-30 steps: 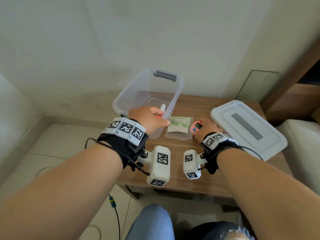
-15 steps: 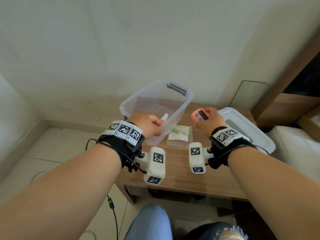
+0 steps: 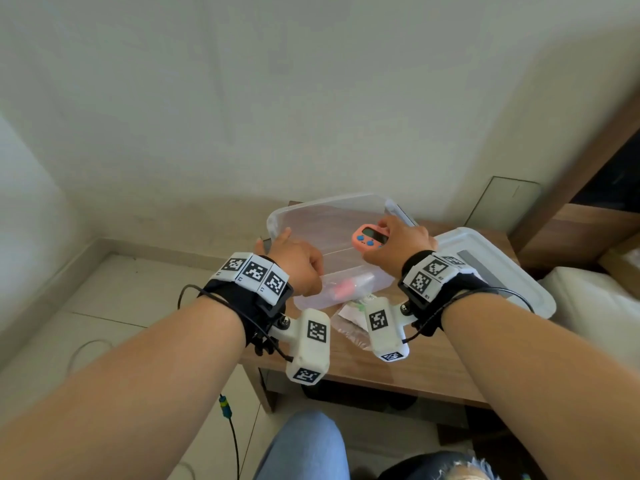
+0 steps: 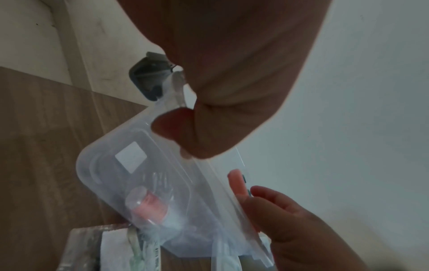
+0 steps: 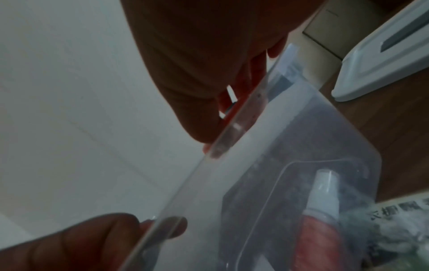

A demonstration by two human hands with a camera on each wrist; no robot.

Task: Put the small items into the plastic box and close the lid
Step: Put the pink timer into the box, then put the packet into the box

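Note:
The clear plastic box (image 3: 311, 223) stands on the wooden table, tilted toward me. My left hand (image 3: 294, 259) grips its near left rim, thumb inside the wall (image 4: 171, 126). A red tube with a white cap (image 3: 348, 285) lies on the box floor (image 4: 148, 207) (image 5: 320, 210). My right hand (image 3: 389, 237) holds a pink timer (image 3: 370, 237) over the box opening, just past the near rim. A green and white packet (image 3: 353, 306) lies on the table in front of the box, partly hidden by the wrist cameras. The white lid (image 3: 495, 268) lies flat to the right.
The table (image 3: 433, 368) is small, with the wall close behind it and a floor drop at its left and near edges. A wooden bed frame (image 3: 571, 230) and white bedding (image 3: 595, 306) stand to the right. A cable (image 3: 228, 427) hangs below my left arm.
My right hand lifted the pink timer off the table and carried it over the box. My left hand let the red tube go into the box and took the rim.

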